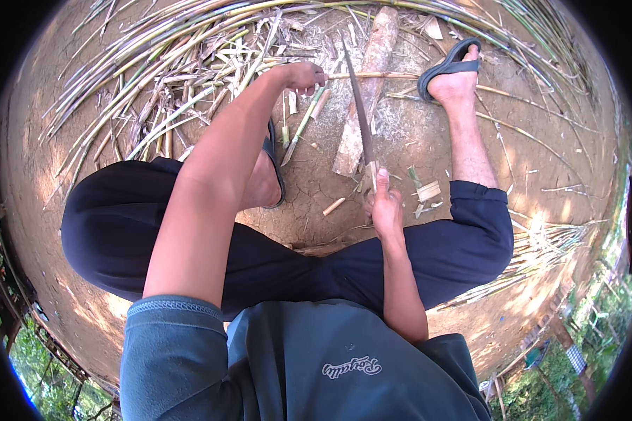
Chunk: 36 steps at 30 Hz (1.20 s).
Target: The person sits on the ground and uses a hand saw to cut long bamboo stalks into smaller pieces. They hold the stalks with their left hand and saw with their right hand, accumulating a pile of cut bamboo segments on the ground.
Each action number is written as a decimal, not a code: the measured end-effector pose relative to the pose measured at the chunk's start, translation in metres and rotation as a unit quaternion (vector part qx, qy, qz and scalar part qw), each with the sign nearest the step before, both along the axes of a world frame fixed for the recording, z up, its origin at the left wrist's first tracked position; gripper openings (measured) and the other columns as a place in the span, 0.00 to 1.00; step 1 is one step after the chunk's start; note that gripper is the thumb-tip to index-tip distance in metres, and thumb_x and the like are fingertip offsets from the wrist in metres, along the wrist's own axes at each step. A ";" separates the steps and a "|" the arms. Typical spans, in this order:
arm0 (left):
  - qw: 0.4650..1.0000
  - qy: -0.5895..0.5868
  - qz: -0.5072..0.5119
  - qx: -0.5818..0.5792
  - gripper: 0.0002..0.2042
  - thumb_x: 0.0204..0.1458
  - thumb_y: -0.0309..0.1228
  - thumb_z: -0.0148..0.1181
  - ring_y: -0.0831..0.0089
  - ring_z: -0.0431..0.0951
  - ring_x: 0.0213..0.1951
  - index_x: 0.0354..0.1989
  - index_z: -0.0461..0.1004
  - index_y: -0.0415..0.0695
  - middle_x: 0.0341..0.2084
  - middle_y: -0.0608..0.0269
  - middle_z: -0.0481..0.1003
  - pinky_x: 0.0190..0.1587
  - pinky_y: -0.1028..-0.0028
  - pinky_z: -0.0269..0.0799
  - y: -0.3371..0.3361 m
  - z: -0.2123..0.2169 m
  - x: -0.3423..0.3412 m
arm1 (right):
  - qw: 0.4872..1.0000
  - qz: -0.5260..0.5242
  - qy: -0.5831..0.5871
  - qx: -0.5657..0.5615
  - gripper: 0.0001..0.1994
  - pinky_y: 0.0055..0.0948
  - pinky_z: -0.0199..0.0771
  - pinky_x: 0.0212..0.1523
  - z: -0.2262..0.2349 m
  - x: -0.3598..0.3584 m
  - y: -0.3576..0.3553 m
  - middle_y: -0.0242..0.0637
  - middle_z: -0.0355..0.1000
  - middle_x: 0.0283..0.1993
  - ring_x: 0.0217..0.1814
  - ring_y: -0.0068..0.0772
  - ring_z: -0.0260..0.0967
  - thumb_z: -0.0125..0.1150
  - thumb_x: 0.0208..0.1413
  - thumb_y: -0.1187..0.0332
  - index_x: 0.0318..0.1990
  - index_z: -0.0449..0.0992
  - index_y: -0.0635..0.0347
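The left hand (303,77) grips a cane stalk (393,74) across the plank (377,50); the right hand (385,203) grasps the handsaw (361,116), blade overlapping the stalk near the plank's left edge.

dk teal-blue t-shirt (281,368), short slvs; l sleeve (172,340) ends in a hem w/ lighter stitching, r sleeve (448,349) only partly visible. script-style lettering (351,368) on the chest w/ pale outline, plus a tiny lt mark (350,347) abv it. dk navy trousers (119,228), loose cut, r leg w/ turned-up cuff (477,191) below the knee. dk grey r sandal (462,67), open-toe, wide strap; l sandal (279,168) dk too, mostly hidden. forearms (225,140), l hand (302,76) & r hand (385,210) bare.
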State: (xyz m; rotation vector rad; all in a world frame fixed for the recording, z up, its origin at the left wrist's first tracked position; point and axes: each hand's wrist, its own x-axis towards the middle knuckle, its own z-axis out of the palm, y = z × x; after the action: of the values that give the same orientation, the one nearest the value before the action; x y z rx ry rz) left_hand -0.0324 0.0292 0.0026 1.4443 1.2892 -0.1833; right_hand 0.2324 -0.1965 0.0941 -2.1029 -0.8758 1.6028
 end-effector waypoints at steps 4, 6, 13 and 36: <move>0.975 -0.125 0.067 -0.171 0.18 0.64 0.42 0.43 0.81 0.74 0.31 0.54 0.69 0.44 0.36 0.68 0.78 0.32 0.76 0.71 0.014 0.003 0.007 | 0.998 -0.042 -0.008 0.054 0.31 0.26 0.48 0.15 0.029 0.012 -0.003 0.24 0.51 0.12 0.12 0.19 0.49 0.42 0.63 0.39 0.17 0.61 0.54; 0.926 -0.194 0.160 -0.281 0.16 0.65 0.41 0.44 0.82 0.73 0.29 0.52 0.69 0.43 0.34 0.70 0.78 0.30 0.78 0.70 0.004 -0.007 -0.018 | 0.998 -0.006 -0.037 0.052 0.36 0.28 0.48 0.14 0.026 0.017 -0.010 0.26 0.53 0.10 0.12 0.21 0.52 0.40 0.62 0.36 0.10 0.57 0.55; 0.994 -0.067 0.077 0.047 0.13 0.62 0.43 0.49 0.71 0.76 0.31 0.44 0.74 0.48 0.29 0.63 0.78 0.35 0.69 0.72 0.000 -0.018 0.003 | 0.992 -0.045 -0.099 0.067 0.37 0.30 0.49 0.15 0.043 0.034 -0.043 0.28 0.54 0.09 0.12 0.23 0.53 0.39 0.63 0.38 0.09 0.58 0.57; 0.859 0.100 0.094 0.493 0.08 0.56 0.30 0.49 0.62 0.79 0.39 0.44 0.69 0.51 0.34 0.62 0.73 0.38 0.63 0.74 -0.086 -0.043 0.028 | 0.975 0.135 -0.176 0.010 0.43 0.50 0.67 0.41 -0.022 -0.027 0.033 0.63 0.70 0.23 0.34 0.62 0.72 0.37 0.59 0.34 0.20 0.73 0.76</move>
State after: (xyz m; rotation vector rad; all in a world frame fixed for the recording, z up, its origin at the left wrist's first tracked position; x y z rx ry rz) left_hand -0.0045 -0.0568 -0.0404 2.1624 1.8063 0.5642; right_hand 0.2053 -0.1634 0.0718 -2.3786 -1.3360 1.3486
